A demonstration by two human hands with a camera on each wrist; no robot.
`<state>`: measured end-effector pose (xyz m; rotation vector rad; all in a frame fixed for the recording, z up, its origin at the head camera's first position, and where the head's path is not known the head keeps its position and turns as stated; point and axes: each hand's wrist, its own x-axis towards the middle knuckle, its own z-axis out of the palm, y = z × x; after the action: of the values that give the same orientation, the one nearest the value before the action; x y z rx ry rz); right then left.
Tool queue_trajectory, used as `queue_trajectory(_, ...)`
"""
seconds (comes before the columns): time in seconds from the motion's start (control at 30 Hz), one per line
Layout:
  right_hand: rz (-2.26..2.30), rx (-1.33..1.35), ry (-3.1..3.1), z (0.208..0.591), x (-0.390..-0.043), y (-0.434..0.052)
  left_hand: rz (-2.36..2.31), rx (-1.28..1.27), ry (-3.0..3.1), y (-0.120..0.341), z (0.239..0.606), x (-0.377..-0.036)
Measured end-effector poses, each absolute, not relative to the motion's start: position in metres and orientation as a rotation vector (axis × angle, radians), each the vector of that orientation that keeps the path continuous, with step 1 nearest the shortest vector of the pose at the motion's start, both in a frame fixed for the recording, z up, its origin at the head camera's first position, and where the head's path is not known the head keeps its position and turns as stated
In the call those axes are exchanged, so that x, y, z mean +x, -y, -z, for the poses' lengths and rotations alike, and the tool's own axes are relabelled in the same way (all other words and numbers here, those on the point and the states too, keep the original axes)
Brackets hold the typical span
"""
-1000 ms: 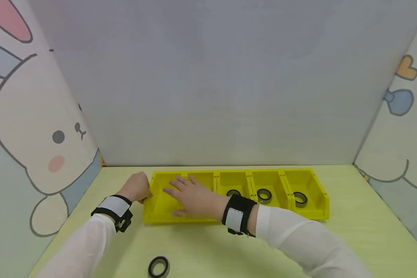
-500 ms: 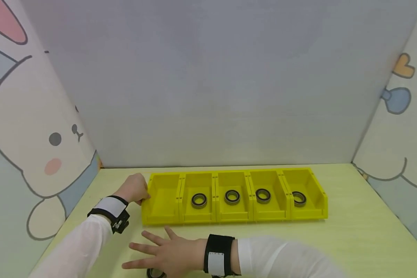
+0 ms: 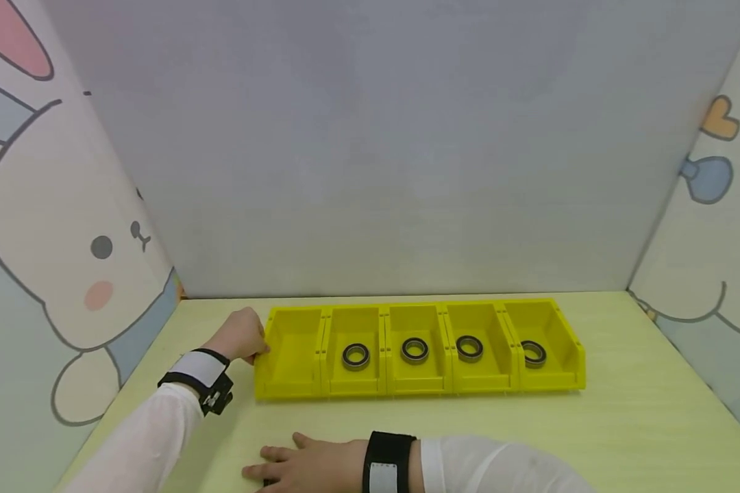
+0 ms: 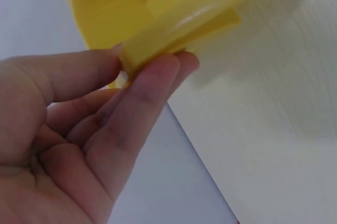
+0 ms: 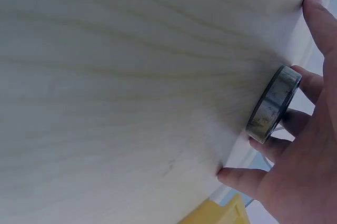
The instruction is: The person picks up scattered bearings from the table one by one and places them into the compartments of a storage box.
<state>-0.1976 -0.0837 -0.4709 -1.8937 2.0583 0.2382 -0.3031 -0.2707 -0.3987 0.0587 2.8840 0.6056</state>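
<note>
My left hand (image 3: 240, 335) pinches the left side wall of a row of yellow parts bins (image 3: 290, 389); in the left wrist view, thumb and fingers (image 4: 152, 81) clasp that yellow edge. Low in the head view, my right hand (image 3: 323, 467) is spread palm down over a ball bearing (image 5: 274, 104), mostly hidden there beneath the fingers. From the right wrist, this bearing shows a dark face and a metal outer ring, with spread fingers around it and fingertips at the tabletop. Every bin right of the leftmost has one bearing lying flat, such as this bearing (image 3: 355, 357).
The bins stand toward the back of the pale yellow-green table (image 3: 641, 383), before a grey back wall (image 3: 395, 150). Side panels with cartoon drawings (image 3: 101, 246) flank the table left and right.
My right hand has withdrawn from over the left bins toward the table's front, onto the loose bearing, uncovering the bearing in the second bin. My left hand keeps its hold on the bin wall.
</note>
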Motion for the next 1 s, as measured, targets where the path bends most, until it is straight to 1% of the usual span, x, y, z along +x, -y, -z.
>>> queue_trajectory(0.17, -0.293, -2.004, -2.085, 0.464, -0.192, 0.081, -0.621, 0.067, -2.884, 0.271, 0.399, -0.302)
queue_trajectory(0.43, -0.140, -2.061, -2.034, 0.452, -0.191, 0.075, -0.630, 0.071, -2.882, 0.268, 0.397, -0.299)
queue_trajectory(0.63, -0.219, -2.054, -2.017, 0.445, -0.196, 0.077, -0.616, 0.077, -2.894, 0.265, 0.394, -0.299)
queue_trajectory(0.87, -0.199, -2.012, -2.020, 0.441, -0.199, 0.074, -0.621, 0.060, -2.888, 0.266, 0.393, -0.299)
queue_trajectory(1.0, -0.279, -2.013, -2.052, 0.434, -0.205, 0.072, -0.629, 0.050, -2.884, 0.268, 0.393, -0.298)
